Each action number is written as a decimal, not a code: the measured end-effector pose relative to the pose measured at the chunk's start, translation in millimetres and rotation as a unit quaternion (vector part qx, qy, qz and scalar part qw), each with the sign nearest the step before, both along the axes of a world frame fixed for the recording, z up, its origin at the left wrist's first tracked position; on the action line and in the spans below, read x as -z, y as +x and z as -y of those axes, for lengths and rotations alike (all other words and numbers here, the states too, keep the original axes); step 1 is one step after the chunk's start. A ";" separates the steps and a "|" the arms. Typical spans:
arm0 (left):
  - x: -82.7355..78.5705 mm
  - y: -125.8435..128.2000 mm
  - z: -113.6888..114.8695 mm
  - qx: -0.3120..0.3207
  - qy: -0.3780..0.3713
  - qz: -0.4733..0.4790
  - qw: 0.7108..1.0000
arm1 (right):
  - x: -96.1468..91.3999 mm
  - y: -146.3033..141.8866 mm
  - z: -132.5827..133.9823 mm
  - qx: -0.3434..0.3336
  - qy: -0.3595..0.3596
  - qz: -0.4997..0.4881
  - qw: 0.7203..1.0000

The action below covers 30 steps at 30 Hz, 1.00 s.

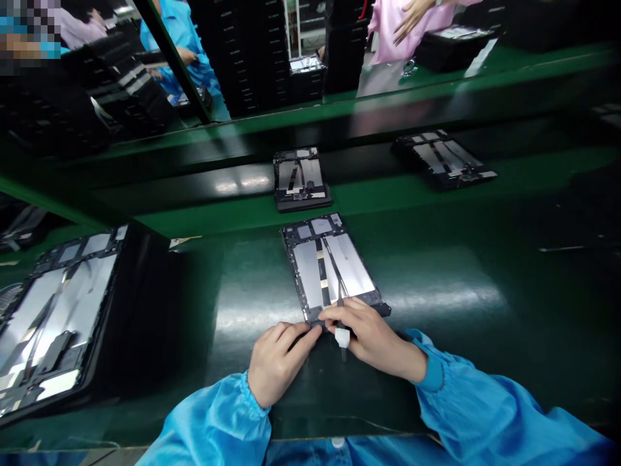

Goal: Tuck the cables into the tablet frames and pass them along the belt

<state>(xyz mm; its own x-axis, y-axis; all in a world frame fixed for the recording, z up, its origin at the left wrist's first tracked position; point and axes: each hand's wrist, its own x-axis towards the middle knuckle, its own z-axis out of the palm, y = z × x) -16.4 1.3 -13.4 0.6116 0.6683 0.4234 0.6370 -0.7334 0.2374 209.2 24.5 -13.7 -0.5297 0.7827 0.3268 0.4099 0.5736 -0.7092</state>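
Observation:
An opened tablet (359,268) lies on the green bench in front of me, its silver inner plates, a dark ribbon strip and black frame exposed. At its lower left corner my left hand (279,359) has thumb and fingertips closed on the edge. My right hand (371,336) rests over the lower edge, fingers closed around dark tweezers (342,338) with a white wrap on the handle. They point away from me over the plates; their tips are hard to tell from the dark strips. The fingers hide part of the tablet's lower end.
Another opened tablet (299,176) lies just beyond mine, and one more (449,158) further right. At left, an opened tablet (82,291) tops a black stack. Behind the green ledge (310,110) stand tall black tray stacks (242,58) and co-workers in blue (169,26) and pink sleeves.

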 end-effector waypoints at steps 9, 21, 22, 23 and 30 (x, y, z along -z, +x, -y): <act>1.5 -0.2 -0.5 0.003 0.011 -0.019 1.000 | 0.2 1.1 -1.2 0.002 -0.023 -0.006 1.000; -1.2 0.1 0.0 0.012 0.055 -0.093 0.994 | -3.1 2.8 -1.2 0.029 -0.021 -0.022 0.999; -0.6 1.1 0.4 0.008 0.055 -0.096 0.994 | -5.2 5.2 0.1 0.036 -0.026 -0.042 0.998; 0.0 2.3 1.0 0.004 0.054 -0.094 0.994 | -7.7 8.3 2.1 0.043 -0.037 -0.066 0.996; 4.5 8.4 4.2 -0.016 0.023 -0.083 0.996 | -12.6 23.0 27.7 0.088 -0.196 -0.143 0.966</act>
<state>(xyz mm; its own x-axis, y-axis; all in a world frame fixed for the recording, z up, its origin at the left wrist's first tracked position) -8.0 -2.9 -17.8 0.6539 0.6716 0.3483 0.6887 -0.7190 0.0935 232.2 -3.2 -1.2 -0.3090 0.9458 0.1001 0.2322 0.1771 -0.9564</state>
